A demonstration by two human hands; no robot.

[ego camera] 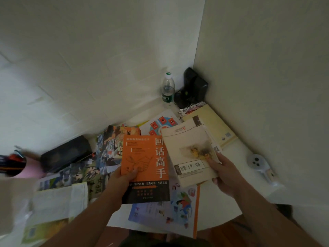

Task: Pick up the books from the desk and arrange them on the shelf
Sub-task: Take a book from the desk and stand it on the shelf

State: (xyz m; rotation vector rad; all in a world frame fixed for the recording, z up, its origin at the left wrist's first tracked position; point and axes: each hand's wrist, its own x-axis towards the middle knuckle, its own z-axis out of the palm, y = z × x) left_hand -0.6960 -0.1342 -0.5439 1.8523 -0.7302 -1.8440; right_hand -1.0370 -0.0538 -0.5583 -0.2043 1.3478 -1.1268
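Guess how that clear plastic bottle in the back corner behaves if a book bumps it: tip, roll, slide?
The plastic bottle stands upright, tall and narrow, so a knock up high would likely tip it. It looks nearly empty, so probably light and easily shoved. Its round body would likely roll once down, though the wall and black box close by may stop it.

Four large white characters, 回话高手, are printed down the right side of the orange book (145, 157). The smaller lines on its cover are too blurred to be read. Right of it, the boxed title on the cream book (191, 154) cannot be made out.
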